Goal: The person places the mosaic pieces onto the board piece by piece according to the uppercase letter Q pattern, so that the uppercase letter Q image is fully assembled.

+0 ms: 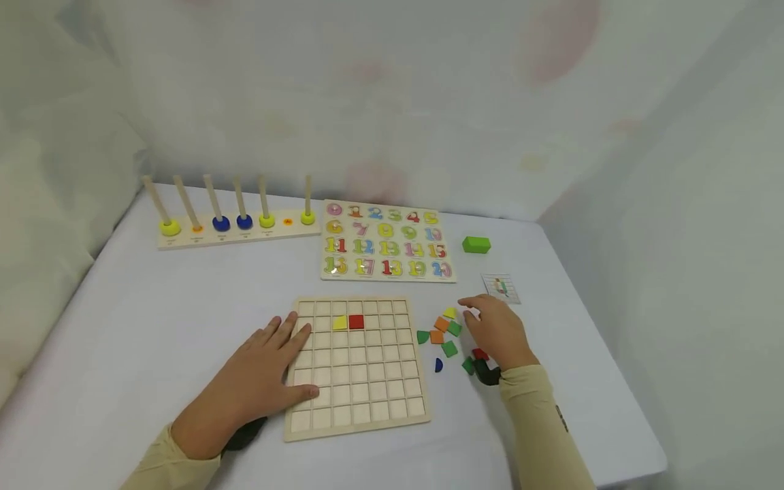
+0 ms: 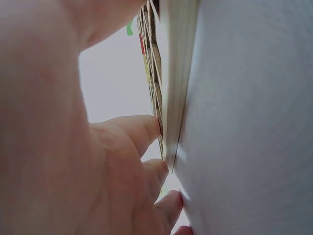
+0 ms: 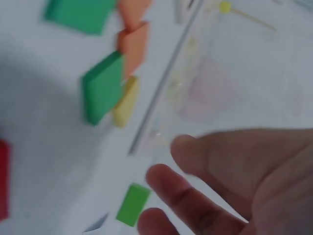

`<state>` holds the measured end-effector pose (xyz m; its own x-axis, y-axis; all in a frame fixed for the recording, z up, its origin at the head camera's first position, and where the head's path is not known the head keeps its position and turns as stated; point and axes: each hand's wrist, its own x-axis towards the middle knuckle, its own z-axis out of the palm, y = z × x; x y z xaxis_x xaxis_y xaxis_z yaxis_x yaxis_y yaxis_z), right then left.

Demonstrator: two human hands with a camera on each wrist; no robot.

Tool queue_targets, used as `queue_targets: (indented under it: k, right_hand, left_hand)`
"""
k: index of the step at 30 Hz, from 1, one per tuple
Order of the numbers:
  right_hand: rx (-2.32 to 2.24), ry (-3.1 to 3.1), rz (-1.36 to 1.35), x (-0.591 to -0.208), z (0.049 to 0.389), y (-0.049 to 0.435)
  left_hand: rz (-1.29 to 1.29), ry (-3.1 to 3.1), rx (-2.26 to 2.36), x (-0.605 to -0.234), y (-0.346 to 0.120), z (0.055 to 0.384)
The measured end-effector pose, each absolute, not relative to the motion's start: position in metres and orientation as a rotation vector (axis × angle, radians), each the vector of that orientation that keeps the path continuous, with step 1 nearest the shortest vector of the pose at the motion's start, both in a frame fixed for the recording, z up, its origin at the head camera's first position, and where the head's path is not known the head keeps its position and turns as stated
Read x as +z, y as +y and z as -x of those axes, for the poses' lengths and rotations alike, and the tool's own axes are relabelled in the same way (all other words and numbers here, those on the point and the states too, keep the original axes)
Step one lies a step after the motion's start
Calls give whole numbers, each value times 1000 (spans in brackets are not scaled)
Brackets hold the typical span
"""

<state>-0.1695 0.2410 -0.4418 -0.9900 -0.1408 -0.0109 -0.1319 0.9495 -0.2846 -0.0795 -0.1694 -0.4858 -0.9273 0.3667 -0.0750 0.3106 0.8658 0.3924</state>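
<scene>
My left hand (image 1: 254, 374) lies with spread fingers on the left edge of a wooden grid board (image 1: 360, 394). In the left wrist view its fingertips touch the side of the board (image 2: 178, 63). Two pieces sit side by side in the grid's upper part, a yellow quarter-round (image 1: 339, 323) and a red square (image 1: 356, 322). My right hand (image 1: 499, 333) hovers right of the loose pieces, thumb and fingers apart, holding nothing. Nearest its fingertips are a yellow piece (image 1: 450, 313), a green square (image 1: 454, 329) and an orange square (image 1: 442, 324).
More pieces lie right of the board, including a blue half-round (image 1: 438, 365) and a red one (image 1: 480, 354) by the right wrist. Behind are a peg counting stand (image 1: 239, 235), a number puzzle (image 1: 388, 257), a green block (image 1: 476, 245) and a picture card (image 1: 502, 288).
</scene>
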Motion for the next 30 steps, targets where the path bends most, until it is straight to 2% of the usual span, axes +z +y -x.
queue_targets:
  k: [11, 18, 22, 30]
  right_hand:
    - [-235, 3044, 321, -467, 196, 230]
    - [-334, 3122, 366, -459, 186, 210]
    - [-414, 3120, 599, -451, 173, 176]
    - [-268, 3056, 1018, -451, 162, 122]
  left_hand:
    - [-549, 2905, 554, -490, -176, 79]
    - [-581, 2924, 568, -487, -173, 79]
    - [-582, 2934, 585, -482, -171, 79]
    - [-549, 2888, 564, -474, -168, 76]
